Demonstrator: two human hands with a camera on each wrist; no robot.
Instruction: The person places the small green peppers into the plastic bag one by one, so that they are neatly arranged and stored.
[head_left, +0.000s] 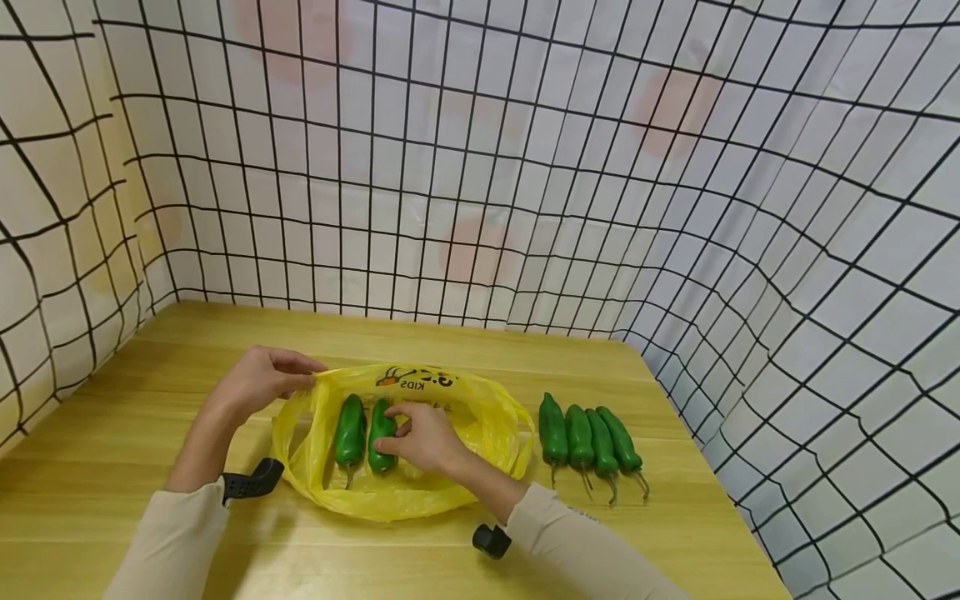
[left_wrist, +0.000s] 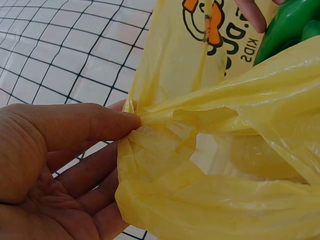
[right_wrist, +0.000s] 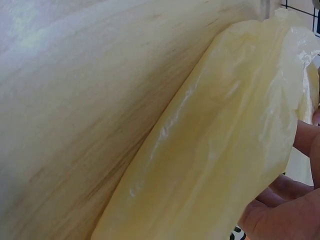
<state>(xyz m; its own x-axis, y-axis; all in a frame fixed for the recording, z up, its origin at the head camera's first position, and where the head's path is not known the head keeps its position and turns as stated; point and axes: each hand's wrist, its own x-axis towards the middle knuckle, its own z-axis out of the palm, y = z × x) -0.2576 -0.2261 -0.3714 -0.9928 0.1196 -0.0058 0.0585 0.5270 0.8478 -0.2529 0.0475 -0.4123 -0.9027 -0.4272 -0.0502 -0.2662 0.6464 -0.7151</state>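
A yellow plastic bag lies with its mouth spread wide, cartoon print and lettering on its far side. My left hand pinches the bag's left rim between thumb and fingers; the left wrist view shows this hand close up. Inside the bag's mouth, my right hand holds a green pepper with thumb and forefinger. Another green pepper lies just left of it, stem toward me. At the edge of the right wrist view, part of the right hand shows beside the bag; the pepper is hidden there.
Several green peppers lie in a row on the wooden table, right of the bag, stems toward me. A black wire grid over pale sheeting stands behind the table and along both sides.
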